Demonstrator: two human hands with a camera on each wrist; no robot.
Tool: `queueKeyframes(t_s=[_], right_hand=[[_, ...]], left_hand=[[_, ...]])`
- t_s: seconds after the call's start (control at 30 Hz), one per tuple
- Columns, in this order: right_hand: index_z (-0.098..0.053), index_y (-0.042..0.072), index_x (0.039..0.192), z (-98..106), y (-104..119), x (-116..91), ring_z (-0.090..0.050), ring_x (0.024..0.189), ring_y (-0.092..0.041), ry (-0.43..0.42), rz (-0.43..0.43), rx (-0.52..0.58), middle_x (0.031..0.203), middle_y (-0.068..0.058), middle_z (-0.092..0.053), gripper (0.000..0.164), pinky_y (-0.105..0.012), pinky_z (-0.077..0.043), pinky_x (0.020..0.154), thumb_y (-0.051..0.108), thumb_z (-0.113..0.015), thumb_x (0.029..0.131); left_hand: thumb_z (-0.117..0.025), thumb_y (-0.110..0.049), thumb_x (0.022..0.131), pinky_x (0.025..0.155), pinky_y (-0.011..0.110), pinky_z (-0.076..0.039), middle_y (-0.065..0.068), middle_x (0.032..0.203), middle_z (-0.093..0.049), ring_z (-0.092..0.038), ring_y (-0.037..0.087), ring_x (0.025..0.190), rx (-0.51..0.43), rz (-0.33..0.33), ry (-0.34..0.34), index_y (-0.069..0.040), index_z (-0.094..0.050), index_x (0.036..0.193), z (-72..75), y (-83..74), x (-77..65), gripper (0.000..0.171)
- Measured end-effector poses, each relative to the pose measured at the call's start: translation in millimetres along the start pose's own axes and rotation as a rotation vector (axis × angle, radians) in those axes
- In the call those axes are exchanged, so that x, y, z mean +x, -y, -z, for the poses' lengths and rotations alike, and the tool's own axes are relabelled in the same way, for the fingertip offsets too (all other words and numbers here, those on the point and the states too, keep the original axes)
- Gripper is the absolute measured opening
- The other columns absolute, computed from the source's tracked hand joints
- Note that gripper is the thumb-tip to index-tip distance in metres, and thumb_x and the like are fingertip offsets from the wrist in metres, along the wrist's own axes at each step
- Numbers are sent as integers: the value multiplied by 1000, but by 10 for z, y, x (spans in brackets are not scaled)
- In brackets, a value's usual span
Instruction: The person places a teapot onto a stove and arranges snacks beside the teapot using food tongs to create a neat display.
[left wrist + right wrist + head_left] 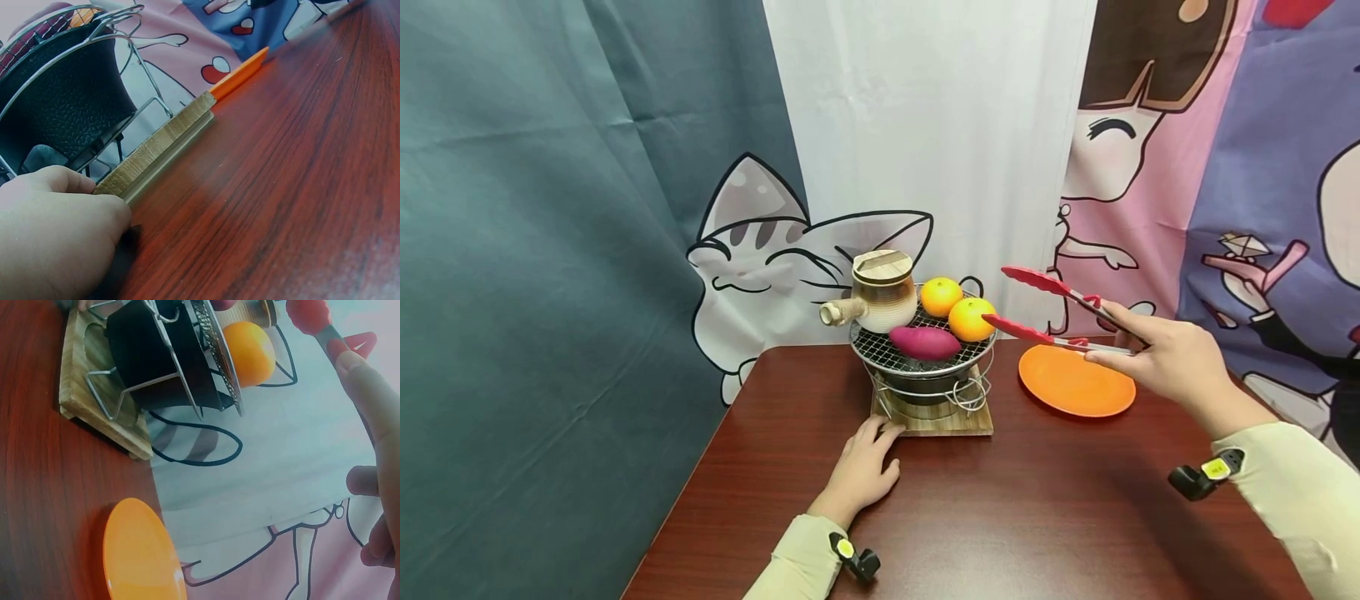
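Note:
My right hand (1172,358) grips a pair of tongs (1033,280) with red tips, spread apart. Its lower tip overlaps the right-hand orange (972,320) in the head view; whether they touch, I cannot tell. A second orange (942,297) sits behind, and a purple sweet potato (925,342) lies at the front of the round wire grill (880,356). A clay teapot (887,310) with a wooden lid stands on the grill's left. The left hand (859,468) rests its fingers on the near left corner of the wooden base (159,147).
An orange plate (1077,382) lies on the table (1045,500), right of the grill and below the tongs. Under the mesh is a black stove pot (69,100) in a wire frame. A printed curtain (925,108) hangs close behind the table.

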State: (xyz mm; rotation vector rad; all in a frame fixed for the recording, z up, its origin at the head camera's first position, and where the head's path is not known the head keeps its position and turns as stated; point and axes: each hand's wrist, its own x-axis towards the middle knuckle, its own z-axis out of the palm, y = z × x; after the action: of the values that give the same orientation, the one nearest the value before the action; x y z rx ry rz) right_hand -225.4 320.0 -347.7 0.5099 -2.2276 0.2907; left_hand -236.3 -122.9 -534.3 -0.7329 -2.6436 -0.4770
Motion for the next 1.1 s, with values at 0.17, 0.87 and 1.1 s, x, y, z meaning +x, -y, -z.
queueKeyframes(t_s=[0.17, 0.87, 1.1], right_hand=[[-69, 21, 128, 39, -24, -14, -47, 57, -9, 65, -87, -8, 70, 12, -59, 73, -34, -36, 51, 45, -92, 63], [-50, 22, 150, 98, -307, -170, -58, 84, -46, 246, -380, -15, 87, -14, -72, 87, -58, -42, 65, 62, -77, 78], [-42, 20, 155, 73, -458, -264, -57, 87, -51, 291, -434, -28, 99, -23, -70, 89, -60, -43, 66, 64, -71, 83]], left_hand=[[-66, -22, 87, 98, 57, -45, 9, 140, -49, -42, 31, 138, 7, 0, -4, -18, -59, 139, -11, 8, 1, 52], [-66, -24, 88, 97, 56, -46, 9, 140, -49, -42, 31, 138, 18, -10, -13, -18, -59, 138, -34, 25, 1, 51], [-66, -24, 87, 97, 56, -46, 9, 140, -49, -43, 31, 138, 18, -18, -22, -18, -59, 138, -35, 27, -3, 51]])
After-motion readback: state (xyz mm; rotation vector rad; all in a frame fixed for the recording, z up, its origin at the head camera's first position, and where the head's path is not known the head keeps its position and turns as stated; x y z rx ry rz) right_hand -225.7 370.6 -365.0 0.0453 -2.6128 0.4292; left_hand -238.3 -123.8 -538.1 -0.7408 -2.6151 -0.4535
